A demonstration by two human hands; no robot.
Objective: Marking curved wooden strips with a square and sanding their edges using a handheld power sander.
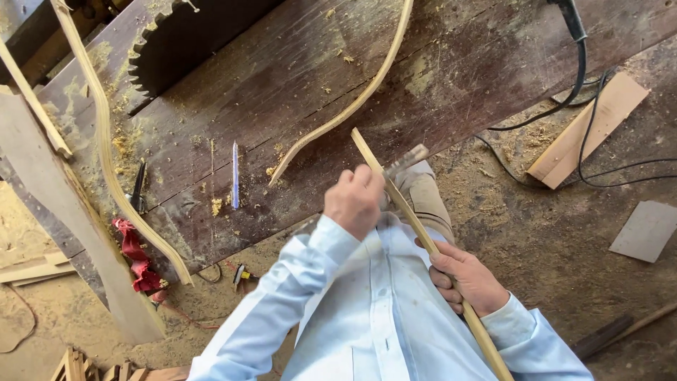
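Pale blue buttoned shirt, long cuffed sleeves, bare hands.

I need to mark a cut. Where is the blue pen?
In the head view, the blue pen lies on the dark wooden bench, left of the curved strip, below the saw blade.

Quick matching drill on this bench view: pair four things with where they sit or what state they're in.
1. straight wooden strip
2. pen
3. saw blade
4. red rag

a. hanging at the bench's near edge
b. gripped by both hands
c. lying loose on the bench top
d. toothed, at the bench's far end

Pairs: 1-b, 2-c, 3-d, 4-a
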